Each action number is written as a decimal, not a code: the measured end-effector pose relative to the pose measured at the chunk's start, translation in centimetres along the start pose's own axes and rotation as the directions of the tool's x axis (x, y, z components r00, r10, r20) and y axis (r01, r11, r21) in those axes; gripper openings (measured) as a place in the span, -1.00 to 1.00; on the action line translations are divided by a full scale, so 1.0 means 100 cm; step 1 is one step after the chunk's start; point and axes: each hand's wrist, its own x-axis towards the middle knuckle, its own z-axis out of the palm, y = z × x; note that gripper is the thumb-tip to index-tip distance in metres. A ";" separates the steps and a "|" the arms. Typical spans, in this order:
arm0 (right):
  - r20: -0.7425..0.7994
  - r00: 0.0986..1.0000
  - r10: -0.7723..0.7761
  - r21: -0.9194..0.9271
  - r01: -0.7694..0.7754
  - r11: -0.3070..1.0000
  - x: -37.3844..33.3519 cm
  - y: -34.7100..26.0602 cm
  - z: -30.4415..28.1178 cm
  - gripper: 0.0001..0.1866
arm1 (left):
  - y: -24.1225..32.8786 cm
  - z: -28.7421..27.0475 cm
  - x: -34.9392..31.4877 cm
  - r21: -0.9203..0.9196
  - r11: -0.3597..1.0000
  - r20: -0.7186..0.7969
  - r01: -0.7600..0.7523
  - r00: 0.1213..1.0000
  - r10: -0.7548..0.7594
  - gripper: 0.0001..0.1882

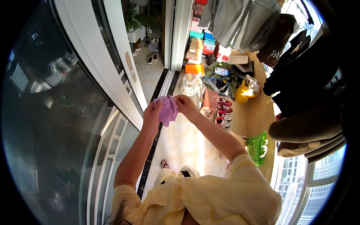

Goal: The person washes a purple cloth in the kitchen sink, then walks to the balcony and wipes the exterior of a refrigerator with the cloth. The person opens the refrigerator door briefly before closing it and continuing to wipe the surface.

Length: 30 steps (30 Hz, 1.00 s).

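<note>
A small purple cloth [168,109] is held up in front of me between both hands. My left hand [153,115] grips its left edge, palm toward me. From the right, my right hand [186,105] pinches the cloth's top corner. Both arms wear pale yellow sleeves and rise from the lower edge. The cloth hangs crumpled beside a large sliding glass door [75,123] on my left.
The door's white frame [112,71] and a dark floor track [155,138] run past my feet. Several shoes [223,111], a yellow bucket [243,94], stacked boxes [195,48] and a green bag [257,147] crowd the tiled floor ahead. Clothes [300,75] hang at the right by windows.
</note>
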 end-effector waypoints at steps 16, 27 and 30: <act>-0.136 0.989 -0.061 0.173 0.084 0.981 0.275 -0.019 -0.126 -0.71 | -0.006 0.046 0.326 0.020 0.999 -0.052 0.047 0.998 -0.046 -0.75; -0.095 0.965 -0.243 -0.175 0.225 0.959 0.525 -0.052 -0.154 -0.79 | 0.024 0.038 0.531 0.002 0.997 -0.138 -0.082 0.987 0.082 -0.74; -0.141 0.933 -0.331 -0.109 0.317 0.942 0.582 -0.074 -0.153 -0.79 | 0.033 0.029 0.594 -0.009 0.999 -0.134 -0.052 0.990 0.051 -0.74</act>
